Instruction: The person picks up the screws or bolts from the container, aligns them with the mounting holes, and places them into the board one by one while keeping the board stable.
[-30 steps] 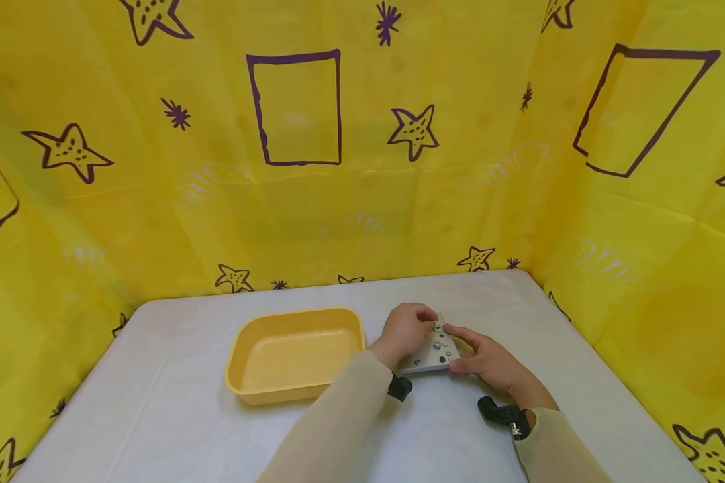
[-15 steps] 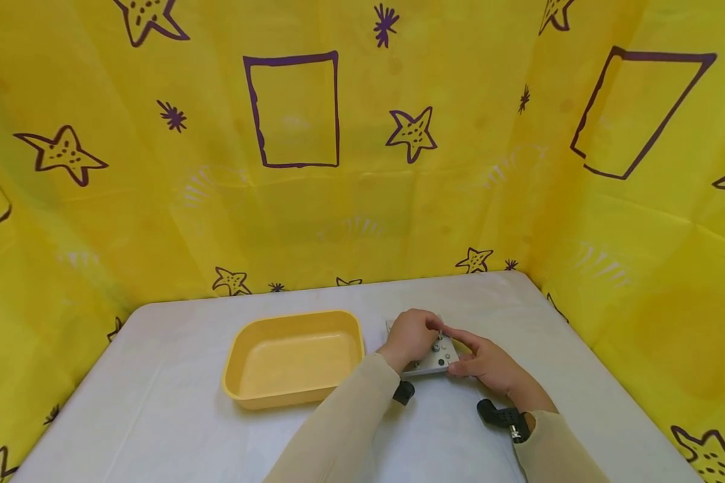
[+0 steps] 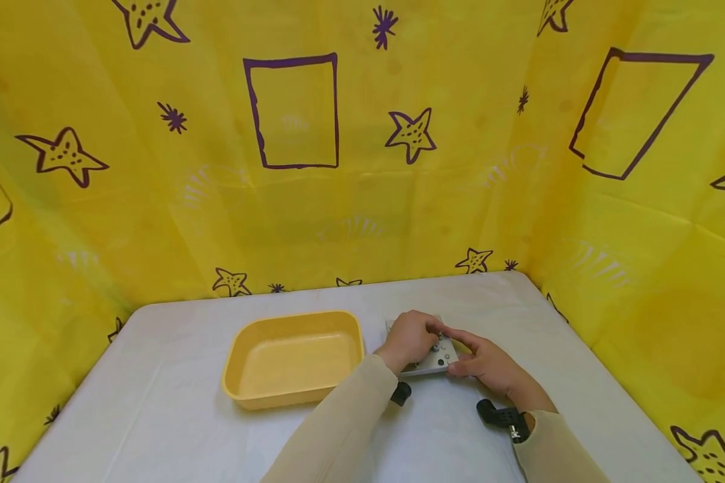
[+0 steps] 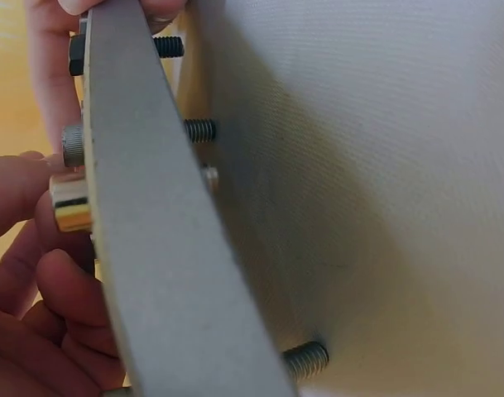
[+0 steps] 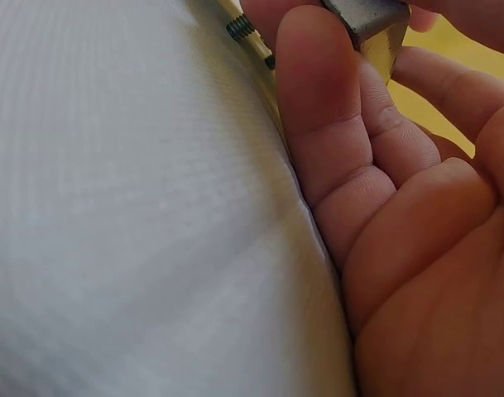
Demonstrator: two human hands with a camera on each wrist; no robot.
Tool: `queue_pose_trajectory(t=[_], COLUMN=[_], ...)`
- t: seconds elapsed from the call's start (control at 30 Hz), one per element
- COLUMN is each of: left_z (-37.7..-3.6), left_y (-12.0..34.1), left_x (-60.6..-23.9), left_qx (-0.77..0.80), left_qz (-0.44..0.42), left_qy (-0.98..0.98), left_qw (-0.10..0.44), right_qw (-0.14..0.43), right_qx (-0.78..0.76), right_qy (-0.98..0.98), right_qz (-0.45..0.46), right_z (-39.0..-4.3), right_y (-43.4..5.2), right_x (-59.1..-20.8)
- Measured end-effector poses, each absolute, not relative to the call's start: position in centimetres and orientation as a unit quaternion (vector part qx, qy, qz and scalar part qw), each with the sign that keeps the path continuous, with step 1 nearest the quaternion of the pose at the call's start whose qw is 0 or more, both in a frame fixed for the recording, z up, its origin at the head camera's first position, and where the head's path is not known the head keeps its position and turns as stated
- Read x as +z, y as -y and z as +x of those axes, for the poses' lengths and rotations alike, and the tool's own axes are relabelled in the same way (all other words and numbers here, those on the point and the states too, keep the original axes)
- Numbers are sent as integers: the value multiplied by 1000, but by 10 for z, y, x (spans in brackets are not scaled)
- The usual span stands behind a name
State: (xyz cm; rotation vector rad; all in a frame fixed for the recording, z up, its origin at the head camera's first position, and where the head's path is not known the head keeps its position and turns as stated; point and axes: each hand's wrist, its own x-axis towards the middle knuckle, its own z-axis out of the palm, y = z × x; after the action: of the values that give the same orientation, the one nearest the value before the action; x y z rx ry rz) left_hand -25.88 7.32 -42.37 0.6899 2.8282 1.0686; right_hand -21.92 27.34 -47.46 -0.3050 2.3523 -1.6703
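Observation:
A grey metal plate [image 3: 430, 366] with several screws and bolts through it is on the right half of the table. In the left wrist view the plate [image 4: 156, 207] stands edge-on, threaded shanks poking out of its underside. My left hand [image 3: 406, 341] reaches over the plate, its curled fingertips pinching a shiny bolt head [image 4: 71, 203]. Beside that bolt is a knurled cap screw [image 4: 73, 145]. My right hand [image 3: 492, 362] grips the plate's right side between thumb and fingers. In the right wrist view its fingers curl by the plate's corner [image 5: 376, 23].
A yellow tray [image 3: 232, 376] stands on the white-covered table [image 3: 175, 402], left of the plate and beside the left forearm. Yellow patterned cloth [image 3: 362, 201] walls the table at the back and sides.
My left hand has shifted slightly right and nearer over the plate, uncovering its far left corner. The right hand keeps its hold on the plate.

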Motion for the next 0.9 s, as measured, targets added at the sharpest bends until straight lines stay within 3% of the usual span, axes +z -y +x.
queue_pose_trajectory(t=[0.27, 0.53, 0.9], left_z=[-257, -237, -205], left_y=[-65, -52, 25], left_x=[-424, -401, -379], left_qx=[365, 328, 220], left_qz=[201, 168, 99], left_qy=[-909, -930, -970], left_qw=[17, 13, -9], right_qw=[131, 117, 132], right_qx=[-571, -554, -501], right_qy=[-804, -821, -854], right_qz=[-98, -71, -43], right_z=[-225, -228, -219], right_y=[-269, -266, -272], right_x=[-478, -478, -462])
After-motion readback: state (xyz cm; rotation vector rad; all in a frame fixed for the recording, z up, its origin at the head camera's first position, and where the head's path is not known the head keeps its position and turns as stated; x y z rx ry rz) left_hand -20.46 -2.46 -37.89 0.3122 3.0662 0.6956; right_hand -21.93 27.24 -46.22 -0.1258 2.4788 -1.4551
